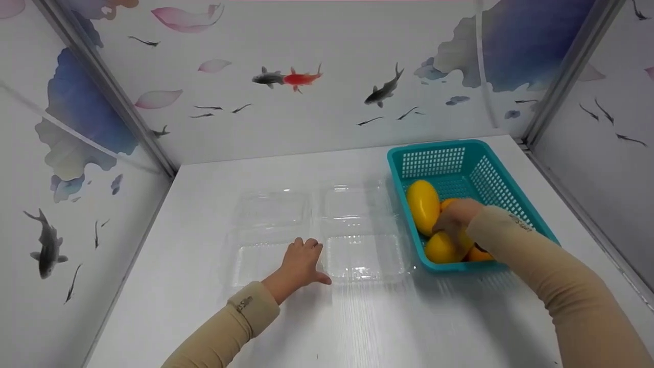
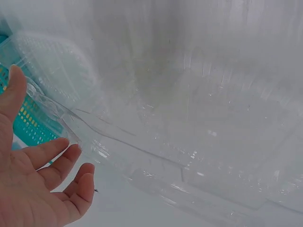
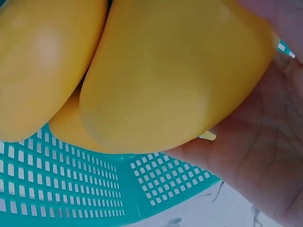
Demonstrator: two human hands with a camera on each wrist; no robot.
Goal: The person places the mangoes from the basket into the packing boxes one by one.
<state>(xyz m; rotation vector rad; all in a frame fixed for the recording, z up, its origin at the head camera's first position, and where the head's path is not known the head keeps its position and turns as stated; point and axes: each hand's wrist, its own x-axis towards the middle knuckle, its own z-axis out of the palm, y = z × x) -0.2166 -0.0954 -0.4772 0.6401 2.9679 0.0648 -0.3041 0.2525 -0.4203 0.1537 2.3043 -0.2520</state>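
In the head view, a teal plastic basket (image 1: 516, 204) holds yellow mangoes (image 1: 423, 207) and orange fruits (image 1: 479, 254). My right hand (image 1: 460, 214) reaches down into it and grips a mango (image 3: 165, 80), with palm and fingers round its side in the right wrist view. Another mango (image 3: 42, 66) lies against the held one. My left hand (image 1: 301, 260) is over the near part of a clear plastic tray (image 1: 317, 232) with several compartments. Its fingers (image 2: 61, 165) are loosely bent and hold nothing; whether they touch the tray, I cannot tell.
The tray and basket stand side by side on a white table (image 1: 352, 327). White panels printed with fish and petals (image 1: 327, 117) enclose the table at the back, left and right. Metal corner posts (image 1: 572, 76) join the panels.
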